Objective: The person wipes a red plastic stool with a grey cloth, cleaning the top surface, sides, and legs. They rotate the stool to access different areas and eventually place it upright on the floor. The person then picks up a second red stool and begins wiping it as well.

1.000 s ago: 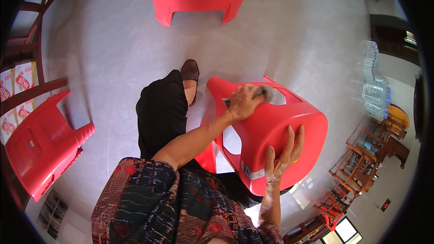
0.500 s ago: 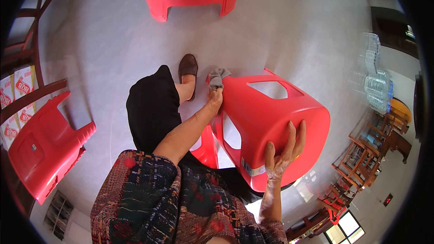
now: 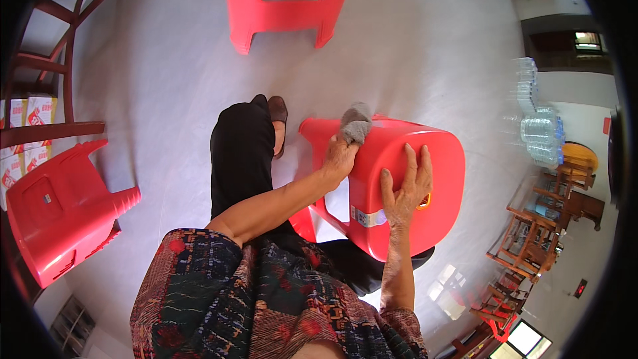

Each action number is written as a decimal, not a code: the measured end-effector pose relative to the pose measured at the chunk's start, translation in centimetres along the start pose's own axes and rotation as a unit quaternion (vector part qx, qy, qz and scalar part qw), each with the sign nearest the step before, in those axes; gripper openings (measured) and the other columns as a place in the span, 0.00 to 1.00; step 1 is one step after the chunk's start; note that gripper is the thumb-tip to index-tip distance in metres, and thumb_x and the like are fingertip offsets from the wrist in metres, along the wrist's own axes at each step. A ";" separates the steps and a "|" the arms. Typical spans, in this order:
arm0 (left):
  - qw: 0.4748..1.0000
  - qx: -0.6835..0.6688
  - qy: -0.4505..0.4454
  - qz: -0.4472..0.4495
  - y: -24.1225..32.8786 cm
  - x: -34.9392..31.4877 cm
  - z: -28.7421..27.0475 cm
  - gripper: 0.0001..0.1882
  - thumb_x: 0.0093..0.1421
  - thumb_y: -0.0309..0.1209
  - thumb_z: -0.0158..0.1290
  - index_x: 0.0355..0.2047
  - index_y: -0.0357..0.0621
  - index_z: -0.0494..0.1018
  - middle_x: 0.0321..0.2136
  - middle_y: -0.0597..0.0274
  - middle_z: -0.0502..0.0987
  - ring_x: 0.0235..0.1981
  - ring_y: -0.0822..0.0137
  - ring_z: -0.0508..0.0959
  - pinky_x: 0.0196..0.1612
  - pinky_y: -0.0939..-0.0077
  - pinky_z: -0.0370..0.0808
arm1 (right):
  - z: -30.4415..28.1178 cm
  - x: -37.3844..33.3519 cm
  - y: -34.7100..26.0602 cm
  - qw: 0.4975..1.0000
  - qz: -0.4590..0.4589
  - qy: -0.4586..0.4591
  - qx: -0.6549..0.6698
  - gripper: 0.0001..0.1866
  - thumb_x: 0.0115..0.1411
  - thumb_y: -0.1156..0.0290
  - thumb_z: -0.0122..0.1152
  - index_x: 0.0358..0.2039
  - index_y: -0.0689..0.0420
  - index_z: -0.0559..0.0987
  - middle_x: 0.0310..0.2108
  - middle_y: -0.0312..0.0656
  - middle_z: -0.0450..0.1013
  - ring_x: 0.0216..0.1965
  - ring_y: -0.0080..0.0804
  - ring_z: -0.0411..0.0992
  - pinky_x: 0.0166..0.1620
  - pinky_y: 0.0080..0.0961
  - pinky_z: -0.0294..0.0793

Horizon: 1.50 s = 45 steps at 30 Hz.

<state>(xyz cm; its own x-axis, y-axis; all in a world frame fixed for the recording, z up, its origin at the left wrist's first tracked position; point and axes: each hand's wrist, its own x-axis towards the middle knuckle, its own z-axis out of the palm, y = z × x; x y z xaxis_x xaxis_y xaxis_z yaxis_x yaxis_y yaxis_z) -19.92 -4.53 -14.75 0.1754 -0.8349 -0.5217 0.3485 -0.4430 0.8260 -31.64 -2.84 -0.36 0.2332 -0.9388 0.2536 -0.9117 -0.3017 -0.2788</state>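
Observation:
A red plastic stool (image 3: 432, 173) lies tipped on its side in front of me, its seat turned to the right and its legs pointing left. My left hand (image 3: 340, 158) is closed round a grey cloth (image 3: 357, 123), pressed on the stool's side close to the seat edge. Spread over the seat's face, my right hand (image 3: 405, 189) steadies the stool with its palm and fingers and grips nothing. A silver label (image 3: 369, 217) shows on the stool's near side. Part of another red piece shows beneath it, mostly hidden.
Another red stool (image 3: 286, 13) stands ahead. A red stool (image 3: 60, 206) lies at the left, beside a dark wooden frame (image 3: 70, 60) and cartons (image 3: 40, 112). Shrink-wrapped bottles (image 3: 541, 134) and wooden chairs (image 3: 525, 239) line the right side.
My left hand has slid the cloth rightward along the stool's side, from the leg end toward the seat. The stool has turned so more of its seat faces me.

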 end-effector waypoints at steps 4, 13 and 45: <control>0.960 0.063 -0.116 0.248 5.6 -2.8 1.1 0.21 0.54 0.39 0.56 0.47 0.45 0.72 0.50 0.46 0.67 0.50 0.47 0.68 0.55 0.57 0.66 | -0.5 -0.5 0.7 0.990 0.033 0.034 0.133 0.31 0.55 0.60 0.60 0.58 0.57 0.68 0.61 0.53 0.59 0.62 0.47 0.56 0.62 0.43 0.51; 0.743 0.489 -0.103 0.445 9.3 -7.4 1.6 0.24 0.50 0.39 0.60 0.49 0.54 0.70 0.58 0.46 0.57 0.59 0.43 0.57 0.54 0.47 0.58 | -2.4 -4.3 1.6 0.909 0.222 0.098 0.338 0.26 0.54 0.77 0.54 0.56 0.60 0.67 0.54 0.44 0.64 0.57 0.37 0.59 0.59 0.35 0.59; 0.890 0.274 -0.355 0.083 9.7 5.1 6.9 0.27 0.46 0.50 0.56 0.40 0.42 0.75 0.36 0.56 0.76 0.40 0.65 0.74 0.44 0.71 0.69 | -1.1 -18.8 5.0 0.478 0.391 0.164 0.769 0.35 0.56 0.53 0.62 0.60 0.56 0.65 0.59 0.43 0.64 0.59 0.40 0.62 0.61 0.45 0.61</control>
<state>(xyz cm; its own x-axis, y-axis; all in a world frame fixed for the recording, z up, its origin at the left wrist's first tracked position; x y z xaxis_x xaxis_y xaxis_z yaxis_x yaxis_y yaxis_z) -21.99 -15.35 -7.97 -0.5108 -0.8137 -0.2773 -0.1637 -0.2246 0.9606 -40.97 13.53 -5.47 -0.2718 -0.8644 -0.4230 0.7092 0.1172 -0.6952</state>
